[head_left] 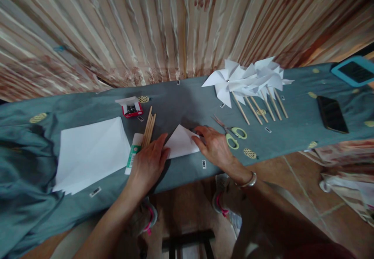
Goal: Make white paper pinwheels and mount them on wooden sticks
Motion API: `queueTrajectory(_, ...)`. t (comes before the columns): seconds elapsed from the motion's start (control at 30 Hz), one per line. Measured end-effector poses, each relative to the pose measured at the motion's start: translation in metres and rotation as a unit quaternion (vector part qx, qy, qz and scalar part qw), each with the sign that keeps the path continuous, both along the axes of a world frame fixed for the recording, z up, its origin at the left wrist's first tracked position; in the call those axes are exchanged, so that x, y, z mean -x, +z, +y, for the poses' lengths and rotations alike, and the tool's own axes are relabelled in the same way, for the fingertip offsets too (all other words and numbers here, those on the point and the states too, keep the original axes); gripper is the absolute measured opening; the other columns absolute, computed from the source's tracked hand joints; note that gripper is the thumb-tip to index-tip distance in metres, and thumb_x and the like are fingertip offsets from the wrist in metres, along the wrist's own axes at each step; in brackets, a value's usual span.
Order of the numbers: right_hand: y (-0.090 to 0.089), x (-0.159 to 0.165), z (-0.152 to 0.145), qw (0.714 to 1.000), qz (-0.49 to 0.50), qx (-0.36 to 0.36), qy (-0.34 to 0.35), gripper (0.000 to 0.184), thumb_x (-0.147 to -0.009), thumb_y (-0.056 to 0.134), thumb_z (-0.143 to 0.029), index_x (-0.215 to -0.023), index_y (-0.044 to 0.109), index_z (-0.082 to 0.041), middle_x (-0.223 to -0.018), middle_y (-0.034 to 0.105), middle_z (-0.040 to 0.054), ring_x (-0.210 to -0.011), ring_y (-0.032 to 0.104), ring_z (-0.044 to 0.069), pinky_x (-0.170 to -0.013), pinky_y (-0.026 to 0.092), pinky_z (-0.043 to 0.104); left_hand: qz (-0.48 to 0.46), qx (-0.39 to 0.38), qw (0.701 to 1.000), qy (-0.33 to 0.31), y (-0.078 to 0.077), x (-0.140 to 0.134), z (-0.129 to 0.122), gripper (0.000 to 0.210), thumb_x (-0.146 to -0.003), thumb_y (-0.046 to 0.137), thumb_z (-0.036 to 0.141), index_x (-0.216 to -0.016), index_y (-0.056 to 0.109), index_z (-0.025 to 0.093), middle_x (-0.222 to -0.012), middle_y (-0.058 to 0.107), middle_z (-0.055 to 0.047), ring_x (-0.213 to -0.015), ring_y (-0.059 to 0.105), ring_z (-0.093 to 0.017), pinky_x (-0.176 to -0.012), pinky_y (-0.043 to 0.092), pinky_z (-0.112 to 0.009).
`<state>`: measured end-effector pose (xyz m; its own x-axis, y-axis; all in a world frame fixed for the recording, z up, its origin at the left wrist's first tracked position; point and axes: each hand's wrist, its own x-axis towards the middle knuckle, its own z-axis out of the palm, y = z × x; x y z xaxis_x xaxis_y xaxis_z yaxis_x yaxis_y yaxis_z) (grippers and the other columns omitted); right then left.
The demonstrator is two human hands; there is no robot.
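Note:
A white sheet of paper [181, 144], folded into a triangle, lies on the cloth in front of me with its point facing away. My left hand [149, 161] holds its left corner between thumb and fingers. At the opposite corner, my right hand [215, 148] grips the paper with curled fingers, partly covering it. Just beyond my left hand are a glue stick [134, 153] and several thin wooden sticks [150, 126]. Scissors [230, 131] with green handles lie open beside my right hand.
A stack of white paper [92, 154] lies left. Behind the glue is a small red box [132, 108] of dark pins. Several paper pinwheels [229, 80] lie at back right, near a phone [332, 114] and a blue-framed device [355, 71]. A curtain [163, 29] hangs behind the table.

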<state>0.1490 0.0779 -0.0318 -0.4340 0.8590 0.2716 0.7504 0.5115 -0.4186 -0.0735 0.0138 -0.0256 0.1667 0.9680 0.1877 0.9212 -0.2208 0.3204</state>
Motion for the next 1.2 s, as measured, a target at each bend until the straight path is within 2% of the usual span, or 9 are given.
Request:
queueTrajectory(0.1, 0.000, 0.001, 0.001, 1.000, 0.000, 0.002, -0.001, 0.023, -0.094, 0.049, -0.030, -0.106, 0.062, -0.015, -0.090, 0.071, 0.0104, -0.086, 0.066, 0.026, -0.077, 0.051, 0.036, 0.018, -0.003, 1.000, 0.000, 0.004, 0.000, 0.002, 0.038, -0.097, 0.041, 0.031, -0.129, 0.051, 0.013, -0.092, 0.070, -0.009, -0.081, 0.068, -0.023, -0.072, 0.054, -0.035)
queueTrajectory(0.2, -0.001, 0.002, 0.001, 1.000, 0.001, 0.003, 0.003, 0.024, -0.094, 0.049, -0.030, -0.106, 0.062, -0.014, -0.089, 0.070, 0.0109, -0.086, 0.066, 0.026, -0.077, 0.051, 0.036, 0.039, -0.045, 0.998, -0.020, 0.010, -0.006, 0.001, 0.034, -0.096, 0.043, 0.027, -0.125, 0.054, 0.013, -0.110, 0.068, -0.014, -0.099, 0.065, -0.028, -0.086, 0.053, -0.041)
queueTrajectory(0.3, -0.001, 0.001, 0.002, 1.000, 0.002, -0.003, 0.008, 0.024, -0.095, 0.048, -0.031, -0.107, 0.061, -0.015, -0.090, 0.070, 0.0109, -0.086, 0.066, 0.025, -0.078, 0.051, 0.036, 0.035, -0.089, 0.992, -0.087, 0.011, -0.023, -0.005, 0.034, -0.095, 0.044, 0.021, -0.127, 0.052, 0.012, -0.136, 0.056, -0.016, -0.126, 0.051, -0.029, -0.103, 0.046, -0.045)
queueTrajectory(0.4, -0.001, 0.000, 0.002, 1.000, -0.002, -0.016, 0.013, 0.024, -0.096, 0.047, -0.032, -0.107, 0.061, -0.015, -0.090, 0.071, 0.0106, -0.084, 0.066, 0.024, -0.077, 0.052, 0.035, 0.041, -0.097, 0.983, -0.149, 0.005, -0.043, -0.015, 0.039, -0.094, 0.046, 0.023, -0.131, 0.048, 0.008, -0.139, 0.054, -0.018, -0.135, 0.043, -0.029, -0.108, 0.042, -0.046)
queueTrajectory(0.53, 0.000, 0.000, 0.001, 0.999, 0.001, -0.029, 0.018, 0.024, -0.096, 0.047, -0.030, -0.105, 0.061, -0.014, -0.092, 0.072, 0.0112, -0.082, 0.067, 0.024, -0.075, 0.052, 0.035, 0.057, -0.068, 0.982, -0.169, -0.006, -0.056, -0.025, 0.051, -0.094, 0.048, 0.033, -0.136, 0.043, 0.005, -0.142, 0.050, -0.020, -0.137, 0.039, -0.035, -0.109, 0.037, -0.053)
queueTrajectory(0.7, -0.001, 0.001, 0.001, 0.999, 0.004, -0.040, 0.017, 0.024, -0.096, 0.047, -0.031, -0.105, 0.061, -0.014, -0.089, 0.071, 0.0109, -0.080, 0.067, 0.023, -0.073, 0.053, 0.034, 0.072, -0.047, 0.983, -0.162, -0.009, -0.053, -0.027, 0.059, -0.093, 0.048, 0.043, -0.138, 0.041, 0.005, -0.146, 0.046, -0.021, -0.139, 0.036, -0.038, -0.111, 0.032, -0.057)
queueTrajectory(1.2, -0.001, 0.001, 0.002, 0.998, -0.007, -0.051, 0.020, 0.025, -0.096, 0.047, -0.030, -0.105, 0.062, -0.012, -0.086, 0.071, 0.0109, -0.081, 0.067, 0.024, -0.074, 0.053, 0.035, 0.072, -0.032, 0.984, -0.163, -0.010, -0.052, -0.027, 0.064, -0.091, 0.052, 0.045, -0.139, 0.040, 0.005, -0.145, 0.047, -0.022, -0.139, 0.037, -0.037, -0.112, 0.034, -0.055)
